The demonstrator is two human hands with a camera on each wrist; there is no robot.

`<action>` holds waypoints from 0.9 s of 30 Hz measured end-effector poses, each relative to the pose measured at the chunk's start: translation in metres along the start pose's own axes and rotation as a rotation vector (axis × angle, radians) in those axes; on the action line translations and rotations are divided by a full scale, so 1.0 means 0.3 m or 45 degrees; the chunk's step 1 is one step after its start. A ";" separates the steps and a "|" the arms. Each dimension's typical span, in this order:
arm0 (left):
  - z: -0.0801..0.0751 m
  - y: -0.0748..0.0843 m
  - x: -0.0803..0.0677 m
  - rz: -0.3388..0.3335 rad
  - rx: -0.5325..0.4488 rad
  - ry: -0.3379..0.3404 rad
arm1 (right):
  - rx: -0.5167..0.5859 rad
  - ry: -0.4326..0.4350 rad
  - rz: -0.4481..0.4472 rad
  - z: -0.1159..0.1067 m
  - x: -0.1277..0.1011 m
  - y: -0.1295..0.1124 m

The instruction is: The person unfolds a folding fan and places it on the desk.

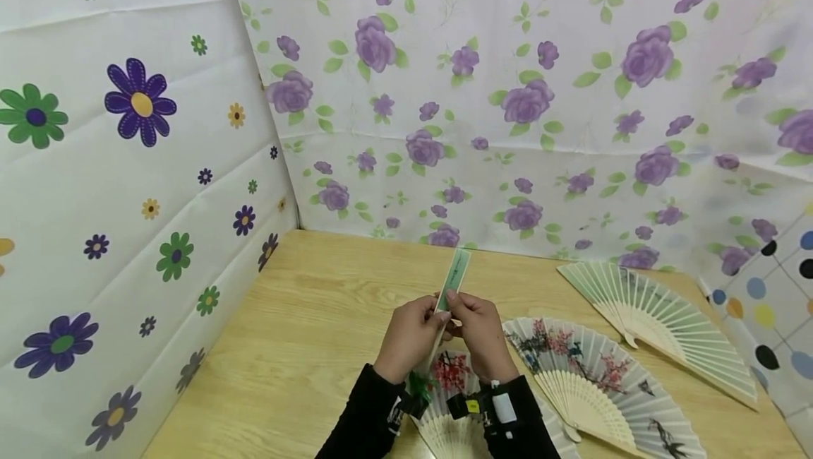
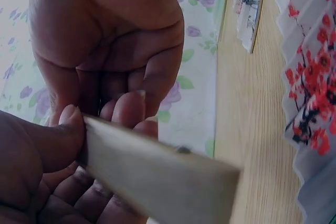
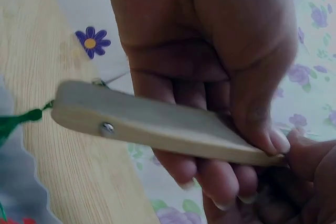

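A person is holding a closed folding fan [image 1: 449, 288] in both hands above a light wooden table [image 1: 305, 332], its long axis running from the pivot end near the wrists up toward one o'clock, the green-edged tip pointing at the rose-print backdrop [image 1: 527, 102]. The left hand [image 1: 408, 335] is pinching the fan at mid-length from the nine o'clock side, thumb pressed on the wooden guard stick; the right hand [image 1: 481, 332] is gripping it from three o'clock, fingers curled under the stick and thumb on top. The two hands are touching at the fingertips, so neither is clearly nearer; both are sitting on the same stretch of stick.

In the right wrist view the wooden guard [image 3: 157, 127] is showing its rivet [image 3: 106, 128] and a green tassel cord [image 3: 21, 121] trailing off the pivot end toward nine o'clock.

Open room is lying at nine to eleven o'clock, where bare tabletop is running to the daisy-print screen [image 1: 133, 162]. At three to five o'clock three spread fans are crowding the surface: a pale green fan [image 1: 667, 318] near the far edge, a plum-blossom fan [image 1: 597, 381] just beside the right hand, and a red-flowered fan [image 1: 452, 402] directly beneath the wrists.
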State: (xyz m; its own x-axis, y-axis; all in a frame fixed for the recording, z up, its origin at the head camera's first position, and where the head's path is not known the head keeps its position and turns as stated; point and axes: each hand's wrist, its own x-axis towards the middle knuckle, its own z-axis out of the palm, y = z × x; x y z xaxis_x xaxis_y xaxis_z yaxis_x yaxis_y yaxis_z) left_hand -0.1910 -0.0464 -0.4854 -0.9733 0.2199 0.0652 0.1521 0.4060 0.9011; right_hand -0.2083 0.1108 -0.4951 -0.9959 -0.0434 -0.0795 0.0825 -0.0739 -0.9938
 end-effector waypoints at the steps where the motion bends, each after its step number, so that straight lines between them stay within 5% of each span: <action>1: 0.003 0.000 0.000 0.013 0.013 0.015 | 0.012 0.013 -0.001 0.002 -0.002 -0.001; 8: 0.032 0.002 -0.001 0.004 0.031 0.127 | 0.079 0.088 0.013 0.014 -0.008 -0.001; 16: 0.037 0.010 0.011 -0.013 -0.035 0.144 | 0.206 0.168 0.047 0.011 -0.014 -0.001; 27: 0.020 0.011 0.026 -0.085 -0.253 0.131 | 0.041 0.136 -0.025 -0.001 -0.008 -0.011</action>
State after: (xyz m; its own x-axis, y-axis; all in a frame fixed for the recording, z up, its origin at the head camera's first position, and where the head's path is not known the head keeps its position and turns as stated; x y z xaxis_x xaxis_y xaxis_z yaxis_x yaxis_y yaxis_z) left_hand -0.1971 -0.0381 -0.4844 -0.9940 0.1028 0.0363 0.0594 0.2315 0.9710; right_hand -0.2063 0.1113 -0.4918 -0.9955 0.0649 -0.0694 0.0622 -0.1061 -0.9924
